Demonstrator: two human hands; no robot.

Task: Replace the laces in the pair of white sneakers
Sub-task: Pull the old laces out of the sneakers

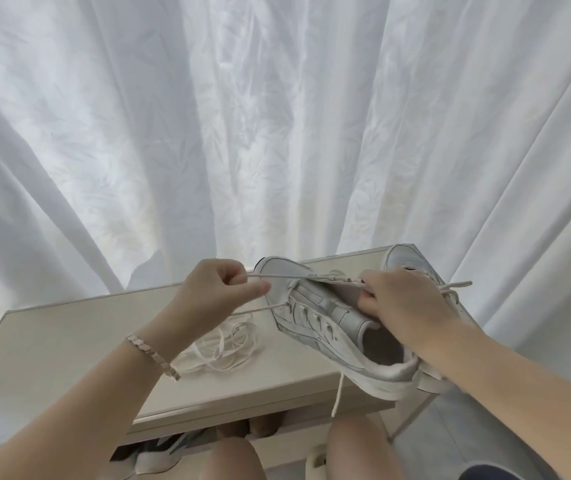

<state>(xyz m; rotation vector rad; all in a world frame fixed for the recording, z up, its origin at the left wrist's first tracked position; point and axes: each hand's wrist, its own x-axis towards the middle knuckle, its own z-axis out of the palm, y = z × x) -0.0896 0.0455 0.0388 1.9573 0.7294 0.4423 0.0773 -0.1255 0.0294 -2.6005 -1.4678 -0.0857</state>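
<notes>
Two white sneakers occupy the right end of a small table (69, 341). The held sneaker (329, 327) is lifted and tilted, toe toward 11 o'clock, heel hanging out past the table's front edge toward 5 o'clock. The second sneaker (412, 261) stands at 1 o'clock from it, close to the far right corner and largely hidden by the right hand (405, 299).

That hand grips the held sneaker's upper beside the eyelets, fingers curled over it. The left hand (221, 289), at 9 o'clock from the toe, pinches a lace (277, 277) between thumb and forefinger. The lace runs taut from there to the front eyelets, and another length of cord dangles below the heel, past the table edge.

Bare tabletop stretches toward 9 o'clock. A heap of loose laces (221, 348), flat and pale, lies at 6 o'clock from the left hand.

The table is pale wood grain with a squared edge. A sheer white curtain (277, 116) with a faint leaf pattern hangs in deep folds behind it. A gold link bracelet (154, 356) circles the left wrist, and grey floor tile (450, 427) shows at 4 o'clock.
</notes>
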